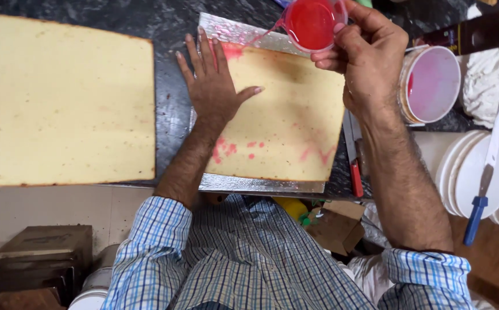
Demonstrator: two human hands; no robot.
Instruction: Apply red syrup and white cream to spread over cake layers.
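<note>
The left hand [212, 86] lies flat with its fingers spread, pressing the near-left part of the square sponge sheet [284, 123] onto its silver board [261, 185] on the dark tabletop [169, 34]. Just beyond it, the right hand [370, 63] pinches a small clear cup of red syrup [312, 24] in a closed grip, tipped so a thin stream falls onto the sheet's far-left corner beside the left fingertips. Tilted further, the cup would likely flood that corner, wet the spread fingers or spill onto the tabletop toward the larger bare sponge sheet [60, 103] beyond the left hand.
</note>
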